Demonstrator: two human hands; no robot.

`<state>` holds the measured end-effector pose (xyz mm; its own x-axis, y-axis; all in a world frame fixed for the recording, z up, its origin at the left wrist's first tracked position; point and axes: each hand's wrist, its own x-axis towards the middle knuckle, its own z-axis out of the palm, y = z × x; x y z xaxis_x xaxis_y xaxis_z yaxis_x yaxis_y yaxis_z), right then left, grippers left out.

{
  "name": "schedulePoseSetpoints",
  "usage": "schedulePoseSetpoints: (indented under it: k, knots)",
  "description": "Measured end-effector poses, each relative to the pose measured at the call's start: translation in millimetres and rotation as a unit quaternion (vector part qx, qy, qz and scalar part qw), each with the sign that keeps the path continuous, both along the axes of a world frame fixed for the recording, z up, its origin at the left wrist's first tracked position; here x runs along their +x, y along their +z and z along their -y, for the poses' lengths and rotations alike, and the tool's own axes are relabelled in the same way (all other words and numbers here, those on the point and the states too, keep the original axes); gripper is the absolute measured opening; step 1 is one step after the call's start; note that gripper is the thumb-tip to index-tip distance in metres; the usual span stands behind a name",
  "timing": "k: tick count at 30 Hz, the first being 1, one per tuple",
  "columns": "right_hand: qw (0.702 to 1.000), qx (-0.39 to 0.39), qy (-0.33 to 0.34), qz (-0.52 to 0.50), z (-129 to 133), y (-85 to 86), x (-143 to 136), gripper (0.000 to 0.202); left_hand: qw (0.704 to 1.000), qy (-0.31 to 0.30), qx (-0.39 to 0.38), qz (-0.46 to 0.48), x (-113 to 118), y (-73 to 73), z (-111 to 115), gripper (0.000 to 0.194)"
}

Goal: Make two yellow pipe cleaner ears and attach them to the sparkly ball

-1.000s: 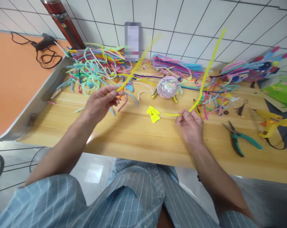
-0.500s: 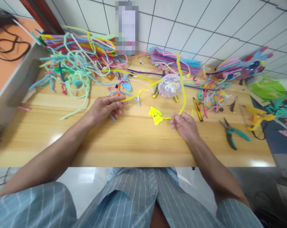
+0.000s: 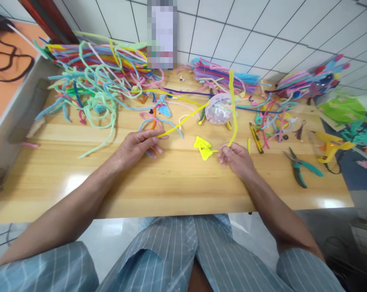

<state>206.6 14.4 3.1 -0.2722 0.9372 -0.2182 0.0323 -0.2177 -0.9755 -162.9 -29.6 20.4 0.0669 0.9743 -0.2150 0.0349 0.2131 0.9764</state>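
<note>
- Left hand (image 3: 142,147): fingers closed in a light pinch on the near end of a yellow pipe cleaner (image 3: 185,122), presumably for fine control, its free length slanting up and toward my right; whether the tip touches the dome behind, I cannot tell
- Right hand (image 3: 236,158): thumb and forefinger gripping a second yellow pipe cleaner (image 3: 233,115) at its bend, one arm upright, the short arm pointing left; a hold at the corner likely steers both arms at once
- Folded yellow pipe-cleaner piece (image 3: 205,154): flat on the counter (image 3: 171,182), between my hands and nearer the right, probably central so that either hand can reach it; the short arm meets its edge in view, though joined or merely touching, I cannot tell
- Translucent dome with lilac rim (image 3: 219,110): behind the yellow piece, seemingly set back to leave me working room
- Yellow utility knife (image 3: 256,138): just beyond my right hand, an easy reach
- Pliers (image 3: 298,172), teal-handled: farther right, jaws pointing away, handles toward me, handy for picking up
- Yellow glue gun (image 3: 331,147): at the right end, its hot tip perhaps best well apart from my fingers
- Pipe-cleaner bundle (image 3: 226,77), pink, purple and blue: along the tiled wall, apparently as stock
- Mint-green pipe-cleaner tangle (image 3: 101,113): back left, loose
</note>
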Motion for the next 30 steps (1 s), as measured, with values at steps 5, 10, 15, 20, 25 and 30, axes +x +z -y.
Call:
schedulePoseSetpoints:
  k: [5, 10, 15, 20, 25, 30]
  knots:
    - [1.0, 0.009, 0.0, 0.014, 1, 0.4, -1, 0.047, 0.996, 0.079, 0.036, 0.03, -3, 1.6, -3, 0.053]
    - [0.999, 0.023, 0.005, 0.022, 3, 2.9, -2, 0.043, 0.98, 0.172, 0.094, 0.028, -13, -2.5, -14, 0.044]
    - [1.0, 0.016, 0.004, 0.022, 6, 1.7, 3, 0.044, 0.957, 0.245, 0.156, -0.024, -29, -13.3, -26, 0.048]
    - [1.0, 0.023, -0.005, -0.002, 7, 2.3, 6, 0.045, 0.946, 0.27, 0.172, -0.047, -34, -17.5, -31, 0.056]
    - [0.999, 0.032, -0.018, -0.018, 7, 6.9, 6, 0.048, 0.92, 0.326, 0.209, -0.056, -41, -13.2, -34, 0.071]
    - [0.999, 0.036, -0.022, -0.025, 7, 7.8, 4, 0.047, 0.844, 0.412, 0.228, -0.255, -81, -17.6, -36, 0.092]
